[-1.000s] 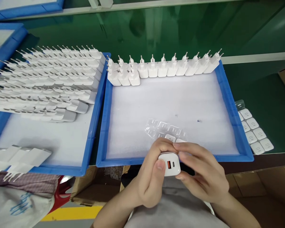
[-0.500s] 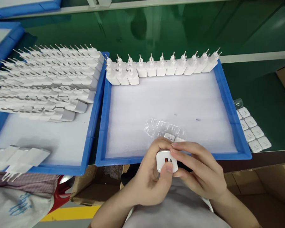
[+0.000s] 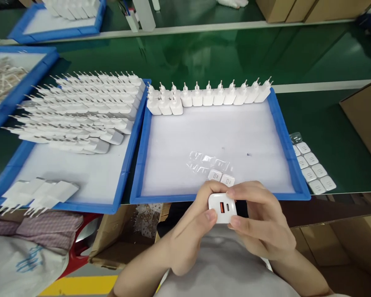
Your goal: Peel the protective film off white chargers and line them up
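A white charger [image 3: 222, 208] with an orange port and a smaller dark port faces up between both hands. My left hand [image 3: 193, 227] grips its left side, thumb at the edge. Fingers of my right hand [image 3: 262, 218] close on its right side. Just beyond the hands, two white square covers [image 3: 221, 177] sit in a clear plastic blister [image 3: 207, 161] inside the middle blue tray [image 3: 292, 165]. White plug chargers [image 3: 208, 97] stand along that tray's back edge, with a short second row at the left.
A left blue tray [image 3: 119, 181] holds rows of chargers [image 3: 92, 103] and several loose ones [image 3: 40, 193]. More white covers [image 3: 317, 169] lie right of the middle tray. Cardboard box [image 3: 365, 115] at right; open box [image 3: 114, 247] below the table.
The view has shifted, showing more of the far table. My left thumb has slid off the charger's ports to its left edge, and both ports now show.
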### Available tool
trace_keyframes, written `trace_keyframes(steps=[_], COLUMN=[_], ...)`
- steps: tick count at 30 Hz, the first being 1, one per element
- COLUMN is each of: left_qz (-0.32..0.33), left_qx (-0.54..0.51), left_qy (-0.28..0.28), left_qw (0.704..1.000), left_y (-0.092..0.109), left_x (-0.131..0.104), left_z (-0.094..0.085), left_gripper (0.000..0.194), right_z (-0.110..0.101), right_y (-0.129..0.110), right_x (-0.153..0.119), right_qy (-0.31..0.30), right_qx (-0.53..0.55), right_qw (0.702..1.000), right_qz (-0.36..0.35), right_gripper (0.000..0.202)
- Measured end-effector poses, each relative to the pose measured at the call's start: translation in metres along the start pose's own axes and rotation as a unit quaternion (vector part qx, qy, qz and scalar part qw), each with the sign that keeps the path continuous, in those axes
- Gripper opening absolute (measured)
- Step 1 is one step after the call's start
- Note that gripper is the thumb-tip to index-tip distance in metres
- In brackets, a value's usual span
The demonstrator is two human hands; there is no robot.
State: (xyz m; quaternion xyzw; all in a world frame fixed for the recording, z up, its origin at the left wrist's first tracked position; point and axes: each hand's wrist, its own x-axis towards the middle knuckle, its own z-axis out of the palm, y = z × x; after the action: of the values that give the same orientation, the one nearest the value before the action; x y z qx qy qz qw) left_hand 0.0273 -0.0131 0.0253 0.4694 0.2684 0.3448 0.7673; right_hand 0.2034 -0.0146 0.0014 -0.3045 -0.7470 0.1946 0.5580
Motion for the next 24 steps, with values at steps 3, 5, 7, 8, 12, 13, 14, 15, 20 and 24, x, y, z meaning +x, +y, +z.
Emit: trace_keyframes(steps=[3,5,7,8,12,13,14,15,20,24], left_qz=[0.017,0.039,0.075,0.096,0.124,0.117,0.109,0.100,0.085,0.108], left_qx=[0.026,0.063,0.126,0.164,0.245,0.233,0.215,0.194,0.155,0.104], left_qy=[-0.017,-0.025,-0.027,-0.028,-0.029,-0.036,-0.041,-0.040,0.055,0.117], left_qw=[0.999,0.997,0.989,0.981,0.961,0.965,0.970,0.975,0.983,0.982], left_y=[0.004,0.006,0.009,0.009,0.009,0.008,0.007,0.006,-0.005,-0.012], left_x=[-0.007,-0.012,-0.017,-0.020,-0.030,-0.032,-0.033,-0.033,-0.029,-0.018], left_z=[0.013,0.025,0.036,0.041,0.057,0.060,0.063,0.066,0.086,0.104], left_gripper=[0.034,0.032,0.027,0.026,0.027,0.028,0.031,0.035,0.035,0.034], right_z=[-0.009,-0.014,-0.020,-0.023,-0.035,-0.039,-0.041,-0.044,-0.055,-0.064], right_y=[-0.010,-0.016,-0.021,-0.023,-0.031,-0.034,-0.036,-0.038,-0.046,-0.040], right_x=[-0.004,-0.008,-0.013,-0.015,-0.026,-0.029,-0.032,-0.035,-0.043,-0.042], right_qy=[0.011,0.021,0.009,-0.006,-0.038,-0.037,-0.038,-0.039,-0.005,-0.004], right_qx=[0.042,0.075,0.073,0.057,0.010,0.009,0.008,0.006,0.014,0.009], right_qw=[0.999,0.997,0.997,0.998,0.996,0.996,0.996,0.995,0.996,0.995], right_qz=[-0.002,0.016,0.002,-0.019,-0.079,-0.084,-0.086,-0.087,-0.085,-0.095], right_gripper=[0.028,0.034,0.044,0.047,0.047,0.047,0.047,0.046,0.040,0.042])
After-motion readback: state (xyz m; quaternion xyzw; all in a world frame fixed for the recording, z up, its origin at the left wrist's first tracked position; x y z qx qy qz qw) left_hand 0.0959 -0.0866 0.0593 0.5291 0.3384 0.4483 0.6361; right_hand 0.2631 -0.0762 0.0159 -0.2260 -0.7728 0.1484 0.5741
